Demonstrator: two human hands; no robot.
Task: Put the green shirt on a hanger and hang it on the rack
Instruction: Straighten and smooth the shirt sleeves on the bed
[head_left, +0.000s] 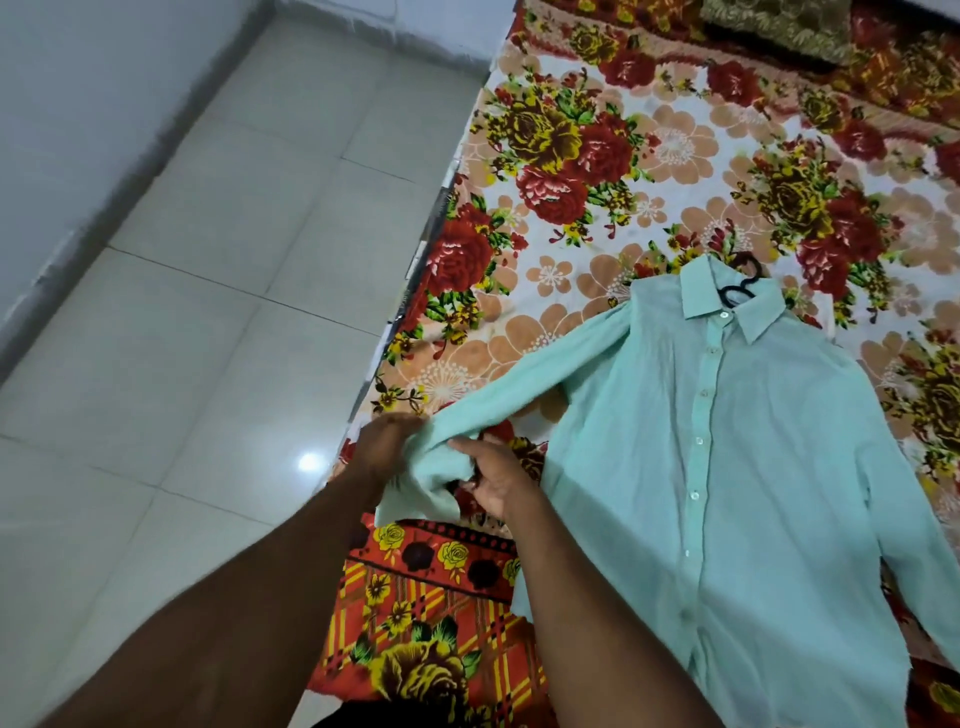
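Observation:
The pale green shirt (727, 467) lies flat and buttoned, front up, on a flowered bedspread (597, 171). A black hanger (740, 288) sits inside it, its hook showing above the collar. One long sleeve stretches toward the bed's left edge. My left hand (387, 447) grips that sleeve near the cuff. My right hand (493, 480) holds the bunched cuff end from the other side. The other sleeve lies along the shirt's right side. No rack is in view.
A pale tiled floor (208, 338) runs along the left of the bed, bounded by a white wall (62, 130) at far left. A patterned pillow (779, 26) lies at the top of the bed.

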